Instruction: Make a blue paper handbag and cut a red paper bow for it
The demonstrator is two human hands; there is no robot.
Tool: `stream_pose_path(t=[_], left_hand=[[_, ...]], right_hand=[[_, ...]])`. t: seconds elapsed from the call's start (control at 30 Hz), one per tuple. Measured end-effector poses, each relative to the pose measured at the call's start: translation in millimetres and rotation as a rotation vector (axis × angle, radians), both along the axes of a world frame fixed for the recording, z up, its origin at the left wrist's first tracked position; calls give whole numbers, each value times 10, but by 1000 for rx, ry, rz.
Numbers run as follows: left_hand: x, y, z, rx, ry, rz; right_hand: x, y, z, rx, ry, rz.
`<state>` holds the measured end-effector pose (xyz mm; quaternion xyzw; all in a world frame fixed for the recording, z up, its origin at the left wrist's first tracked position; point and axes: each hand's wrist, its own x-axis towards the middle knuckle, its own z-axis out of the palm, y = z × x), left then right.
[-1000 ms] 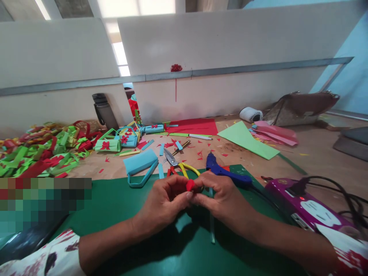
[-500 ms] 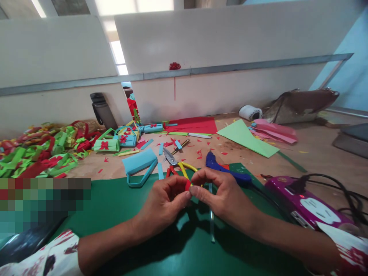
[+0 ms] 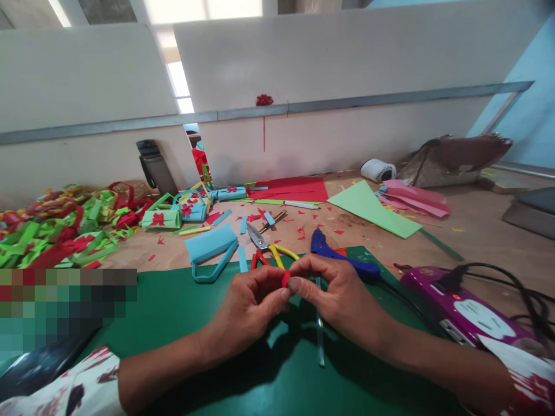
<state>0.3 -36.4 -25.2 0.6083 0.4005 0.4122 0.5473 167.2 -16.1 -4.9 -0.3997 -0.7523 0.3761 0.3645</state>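
Observation:
Between the fingertips of both hands is a small red paper piece [image 3: 286,278], partly hidden by the fingers. My left hand [image 3: 249,306] pinches it from the left, and my right hand [image 3: 332,289] pinches it from the right. Both are held over a green mat [image 3: 173,323]. Just beyond the fingers lie scissors [image 3: 256,237] and pliers-like yellow and red handles [image 3: 277,254]. A blue glue gun [image 3: 342,257] rests behind my right hand, and a clear glue stick [image 3: 319,341] lies below it. A light blue paper bag [image 3: 210,245] sits at the mat's back edge.
Paper bags with red bows [image 3: 160,218] and a colourful paper heap [image 3: 82,231] are at the left, near a dark bottle [image 3: 156,167]. Green paper [image 3: 373,208] and red paper [image 3: 299,189] lie behind. A purple power strip [image 3: 468,312] with cables is at the right.
The fingertips have shifted slightly around the red piece, and a little more of it shows between them. Everything else looks the same.

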Motion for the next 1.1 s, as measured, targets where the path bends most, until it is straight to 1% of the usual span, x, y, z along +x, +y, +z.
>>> stream_pose_path(t=[0.33,0.57,0.73,0.87,1.1], left_hand=[[-1,15,13,-25,-9,0],[0,17,13,13,-6,-8],[0,20,21,11,15,-5],[-1,15,-3,26,41,8],[-22,10,-59,109,166,6]], right_hand=[[-3,4,10,10,23,6],[9,11,-7,8,4,-14],[1,13,0,12,-10,-17],[-10,7,-4,15,-28,-32],[-6,17,-11,25,-22,-32]])
